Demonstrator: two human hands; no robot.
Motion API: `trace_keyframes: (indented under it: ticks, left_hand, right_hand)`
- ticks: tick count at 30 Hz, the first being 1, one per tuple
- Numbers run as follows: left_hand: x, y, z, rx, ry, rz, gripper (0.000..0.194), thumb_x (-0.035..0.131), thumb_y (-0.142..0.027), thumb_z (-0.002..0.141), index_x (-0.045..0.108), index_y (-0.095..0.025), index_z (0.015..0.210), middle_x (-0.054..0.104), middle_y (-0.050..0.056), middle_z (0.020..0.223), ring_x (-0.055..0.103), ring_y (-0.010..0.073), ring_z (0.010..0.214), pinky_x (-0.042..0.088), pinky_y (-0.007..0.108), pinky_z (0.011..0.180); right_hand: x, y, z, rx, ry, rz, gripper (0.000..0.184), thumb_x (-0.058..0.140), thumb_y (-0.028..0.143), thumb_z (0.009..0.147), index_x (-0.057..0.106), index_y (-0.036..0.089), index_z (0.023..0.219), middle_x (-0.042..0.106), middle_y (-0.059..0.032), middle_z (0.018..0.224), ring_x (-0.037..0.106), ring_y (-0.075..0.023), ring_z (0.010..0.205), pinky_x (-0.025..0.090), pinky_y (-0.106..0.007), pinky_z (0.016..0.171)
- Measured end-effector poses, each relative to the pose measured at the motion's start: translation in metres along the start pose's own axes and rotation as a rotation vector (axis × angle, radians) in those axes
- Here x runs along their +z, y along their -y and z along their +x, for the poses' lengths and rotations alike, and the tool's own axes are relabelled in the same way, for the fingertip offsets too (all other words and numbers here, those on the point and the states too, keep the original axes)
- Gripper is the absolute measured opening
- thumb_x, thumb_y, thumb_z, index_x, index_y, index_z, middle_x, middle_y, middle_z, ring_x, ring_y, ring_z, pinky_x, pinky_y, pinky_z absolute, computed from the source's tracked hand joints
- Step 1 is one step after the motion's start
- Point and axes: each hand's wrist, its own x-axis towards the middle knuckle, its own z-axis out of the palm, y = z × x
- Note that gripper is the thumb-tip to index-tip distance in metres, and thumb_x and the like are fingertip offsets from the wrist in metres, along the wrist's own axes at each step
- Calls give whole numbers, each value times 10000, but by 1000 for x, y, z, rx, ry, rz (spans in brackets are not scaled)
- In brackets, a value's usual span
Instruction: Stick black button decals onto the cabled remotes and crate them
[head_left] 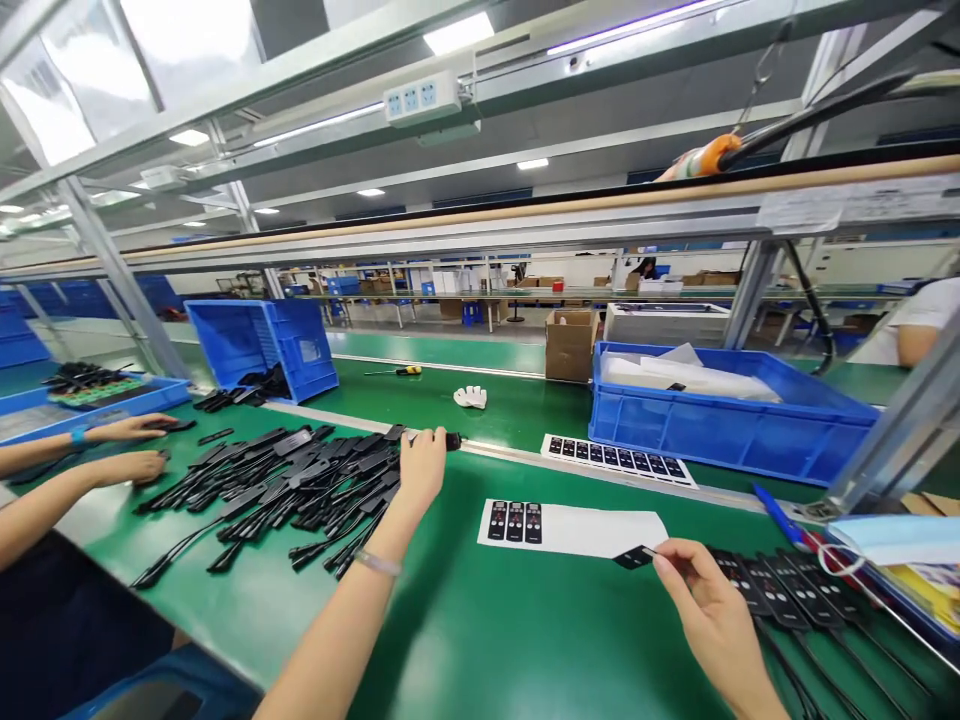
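Note:
My left hand (424, 465) is closed on a black cabled device (453, 441) at the right edge of a heap of similar black cabled devices (300, 480). Its fingers hide most of that device. Between thumb and fingertips, my right hand (701, 585) pinches a small black label (634, 557) by one end. The label is tilted, just off the lower right edge of a white backing sheet (592, 528). Three black labels with red marks (515, 521) sit at the sheet's left end. Labelled black devices (780, 590) with cables lie right of my right hand.
Another label sheet (619, 460) lies before a blue bin (727, 425). Behind are a white glove (471, 397), a screwdriver (405, 371) and a tipped blue crate (262, 345). A co-worker's hands (135, 450) work at the left. A metal post (900, 430) rises at right.

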Motion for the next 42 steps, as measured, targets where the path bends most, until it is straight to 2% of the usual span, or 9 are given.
trace_keyframes:
  ticks: [4,6,8,10,12,14,19,24,42]
  left_hand:
    - [-18,-37,-26,41,-117,-246,431,392,-265,907,355,-185,1329,522,152,1161,579,244,937,467,375,796]
    - [-16,-68,-50,89,-38,-766,412,524,-313,849,426,-215,1237,558,96,1096,584,203,871,477,315,732]
    - [-7,-101,-79,31,347,-1262,375,610,-352,783,464,-210,1098,584,31,910,549,127,638,444,246,561]
    - [4,-127,-107,-123,745,-1601,435,680,-350,715,430,-195,1035,579,2,832,476,71,520,395,208,481]
    - [12,-145,-131,-263,967,-1773,480,717,-301,666,411,-176,1014,607,16,828,515,68,557,447,216,549]
    - [16,-152,-145,-325,1072,-1831,485,719,-250,642,411,-162,1007,634,39,838,588,99,623,494,265,643]
    - [14,-151,-154,-298,1158,-1854,510,704,-165,625,416,-162,1045,667,63,841,671,173,735,507,335,748]
    - [15,-151,-156,-272,1202,-1875,513,701,-138,625,415,-158,1051,675,138,985,686,211,811,515,367,782]
    - [18,-152,-159,-222,1196,-1852,473,720,-269,710,403,-188,1051,681,70,859,689,202,813,515,343,774]
  right_hand:
    - [2,7,0,87,0,158,245,564,473,838,534,237,896,537,2,794,534,-146,715,459,-251,665]
    - [2,8,0,119,7,203,244,559,474,845,525,237,898,520,13,770,516,-128,663,450,-241,634]
    - [0,7,-2,147,14,232,246,555,474,850,522,235,899,504,24,741,503,-115,624,438,-236,613]
    - [-1,8,-3,169,22,254,246,554,473,852,523,232,895,485,36,700,488,-106,585,421,-231,582]
    - [0,11,-5,190,35,269,241,557,465,851,529,227,877,473,43,678,468,-96,547,403,-224,546]
    - [1,15,-7,211,53,260,238,579,451,837,539,217,836,476,42,675,447,-87,519,391,-218,513]
    - [9,23,-10,268,107,205,260,646,442,774,572,193,772,525,16,659,483,-109,534,397,-211,458]
    - [11,20,-15,270,139,152,235,629,420,797,578,192,785,562,5,683,532,-121,592,450,-216,528]
    - [11,24,-15,313,123,130,221,645,400,760,588,187,770,571,-6,663,526,-124,553,461,-221,467]
